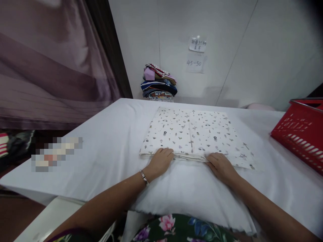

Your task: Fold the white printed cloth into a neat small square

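A white cloth (pixel 181 129) printed with small grey, brown and green figures lies folded in layers on the white-covered table. A crease runs down its middle, from the far side to the near side. My left hand (pixel 160 162) grips the near folded edge left of the crease, fingers on top and closed. Right of the crease, my right hand (pixel 220 168) holds the same edge, its thumb side tucked at the layers. Between the hands the stacked layers show as thin white lines. The cloth's right part spreads beyond my right hand.
At the right edge of the table (pixel 101 158) stands a red plastic basket (pixel 300 134). A pile of folded fabrics (pixel 159 82) rises behind the far edge, against the wall. Paper notes (pixel 194 63) hang there. A purplish curtain (pixel 50 67) drapes at left, near a blurred-out patch.
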`<state>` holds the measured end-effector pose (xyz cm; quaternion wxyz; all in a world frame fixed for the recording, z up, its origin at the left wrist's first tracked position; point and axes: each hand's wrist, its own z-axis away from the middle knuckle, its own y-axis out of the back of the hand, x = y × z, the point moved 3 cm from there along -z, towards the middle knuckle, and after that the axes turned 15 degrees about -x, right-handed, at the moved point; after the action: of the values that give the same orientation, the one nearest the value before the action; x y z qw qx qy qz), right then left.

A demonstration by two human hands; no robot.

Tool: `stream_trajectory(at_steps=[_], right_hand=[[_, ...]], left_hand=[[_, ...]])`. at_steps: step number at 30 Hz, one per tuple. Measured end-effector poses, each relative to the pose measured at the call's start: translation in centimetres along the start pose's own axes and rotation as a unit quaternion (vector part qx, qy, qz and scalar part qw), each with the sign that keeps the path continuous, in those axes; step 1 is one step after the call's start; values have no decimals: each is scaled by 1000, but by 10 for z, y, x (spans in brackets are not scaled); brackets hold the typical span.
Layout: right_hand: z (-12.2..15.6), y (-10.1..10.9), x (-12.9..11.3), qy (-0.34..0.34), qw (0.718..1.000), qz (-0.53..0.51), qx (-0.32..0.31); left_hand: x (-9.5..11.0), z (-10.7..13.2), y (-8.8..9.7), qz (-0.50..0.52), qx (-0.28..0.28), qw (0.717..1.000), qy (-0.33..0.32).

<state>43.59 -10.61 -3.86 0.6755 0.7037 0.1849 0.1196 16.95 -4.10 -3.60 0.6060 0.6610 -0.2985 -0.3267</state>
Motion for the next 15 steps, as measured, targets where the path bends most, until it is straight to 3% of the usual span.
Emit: stream_trajectory(at_steps=[7, 15], right_hand=[[-7, 1, -18, 22, 998, 44, 37], [-42, -6, -42, 55, 997, 49, 28]], left_hand=[[-3, 4, 9, 14, 62, 998, -23], [-5, -1, 11, 63, 43, 997, 0]])
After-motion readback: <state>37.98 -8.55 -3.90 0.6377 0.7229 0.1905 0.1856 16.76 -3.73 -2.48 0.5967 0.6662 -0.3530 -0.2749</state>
